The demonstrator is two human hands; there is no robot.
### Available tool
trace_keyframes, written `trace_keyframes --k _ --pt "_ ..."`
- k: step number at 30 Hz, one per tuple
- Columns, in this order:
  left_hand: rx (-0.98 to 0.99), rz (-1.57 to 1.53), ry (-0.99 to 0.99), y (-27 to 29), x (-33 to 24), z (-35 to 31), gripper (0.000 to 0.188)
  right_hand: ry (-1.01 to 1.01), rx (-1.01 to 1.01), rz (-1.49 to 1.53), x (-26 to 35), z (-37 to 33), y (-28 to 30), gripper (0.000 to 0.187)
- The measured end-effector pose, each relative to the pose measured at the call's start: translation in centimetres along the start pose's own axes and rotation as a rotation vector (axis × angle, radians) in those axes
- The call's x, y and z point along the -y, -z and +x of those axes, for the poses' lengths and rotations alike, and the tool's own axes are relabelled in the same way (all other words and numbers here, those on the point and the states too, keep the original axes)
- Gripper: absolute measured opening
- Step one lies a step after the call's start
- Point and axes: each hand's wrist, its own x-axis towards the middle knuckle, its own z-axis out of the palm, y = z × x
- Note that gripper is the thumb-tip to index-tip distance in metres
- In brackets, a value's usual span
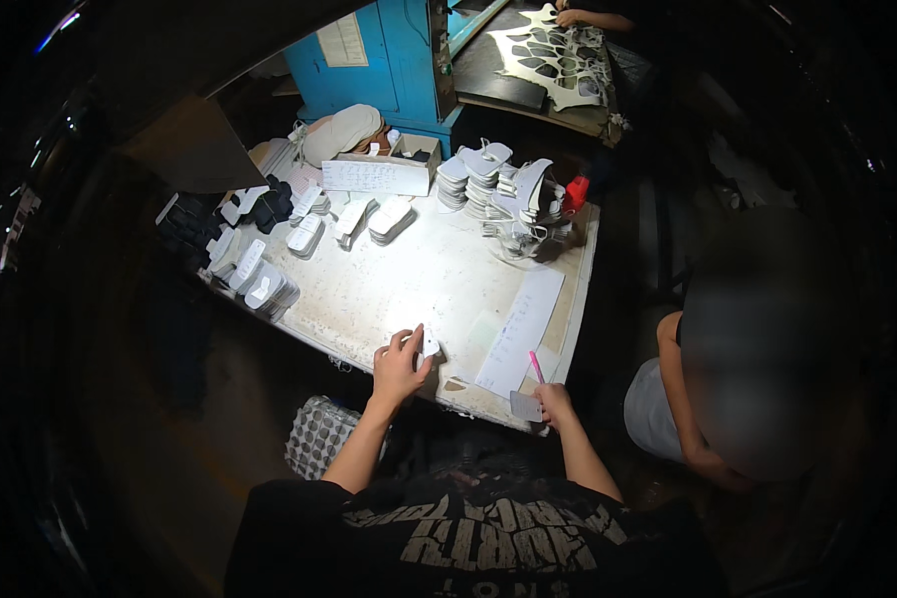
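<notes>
My left hand [397, 367] is at the near edge of a worn white table [429, 279], fingers closed around a small white cut piece [429, 345]. My right hand [552, 401] rests at the table's near right corner, holding a pink pen [535, 366] upright over a small grey card [525, 406]. A long white paper strip with handwriting [520, 329] lies just left of the pen.
Stacks of white cut shoe parts [483, 174] and smaller piles [269, 289] line the table's far and left sides, with an open cardboard box [379, 174] and a red object [575, 192]. A blue machine [389, 60] stands behind. Another person [738, 379] sits at right.
</notes>
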Motion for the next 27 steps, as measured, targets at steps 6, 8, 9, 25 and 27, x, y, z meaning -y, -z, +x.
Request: trace_keyframes --k 6,8,9,25,27 --pt "0.244 -0.108 -0.032 -0.6 3.4 3.2 0.064 0.013 -0.233 -0.021 -1.6 0.5 -1.3 0.034" --pt "0.186 -0.186 -0.01 -0.2 5.2 3.9 0.05 0.015 -0.265 -0.081 -2.0 -0.1 -1.5 0.036" --pt "0.146 -0.144 -0.021 0.1 6.2 4.2 0.044 0.008 -0.285 -0.164 -2.1 -0.4 -1.6 0.036" --pt "0.152 0.185 -0.199 2.2 16.3 4.8 0.031 0.008 -0.393 -0.027 -1.4 -2.5 -2.8 0.035" --pt "0.152 0.151 -0.237 2.3 16.7 4.7 0.031 0.039 -0.45 0.02 -1.8 -2.3 -3.0 0.032"
